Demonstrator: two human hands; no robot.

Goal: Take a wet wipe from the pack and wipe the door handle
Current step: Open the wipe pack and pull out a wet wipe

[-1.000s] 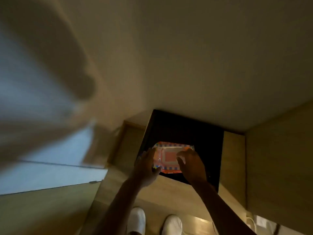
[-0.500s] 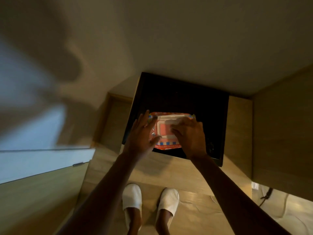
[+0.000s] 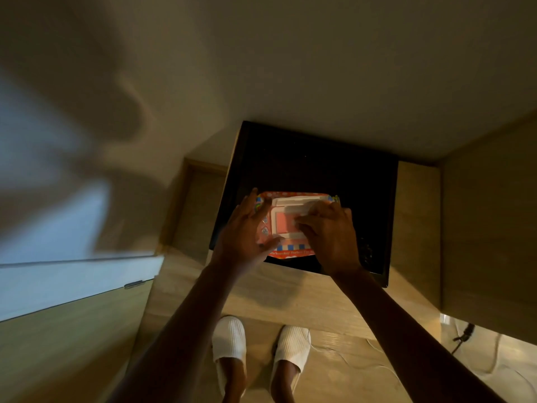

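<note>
Wipe pack lies on the black tabletop, long side left to right, directly under our hands: left hand presses its left end with a wide grip, right hand curls over its middle, and we cannot tell what its grip holds.

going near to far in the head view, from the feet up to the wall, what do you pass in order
white slippers → wooden counter → wipe pack → black surface → wall. The left hand and right hand lie over the pack, so they are left out of the order.
</note>
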